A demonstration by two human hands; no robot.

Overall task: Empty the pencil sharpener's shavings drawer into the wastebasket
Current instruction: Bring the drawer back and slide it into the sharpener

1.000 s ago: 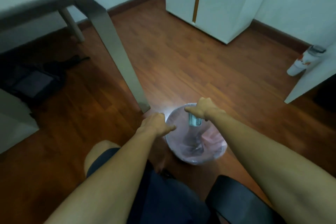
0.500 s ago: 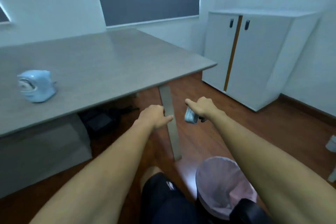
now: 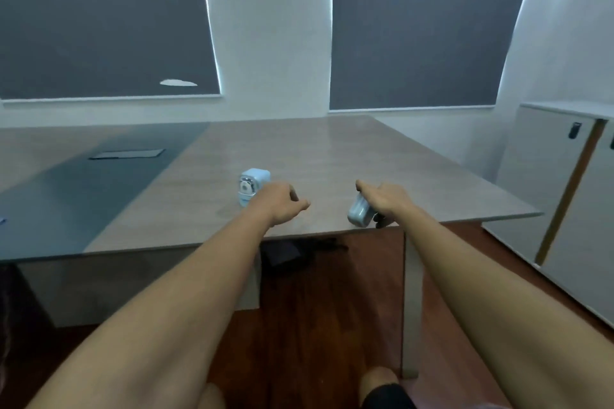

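We have the shavings drawer (image 3: 359,215) gripped in our right hand (image 3: 385,201), above the near right edge of the counter (image 3: 332,156). Our left hand (image 3: 282,202) hangs loosely curled with nothing in it, just in front of the pale blue pencil sharpener (image 3: 251,189), which stands upright on the counter. The drawer sits to the right of the sharpener, apart from it.

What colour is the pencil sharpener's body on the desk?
Pale blue, with a white round dial on the front of the small boxy pencil sharpener; the head view shows it.
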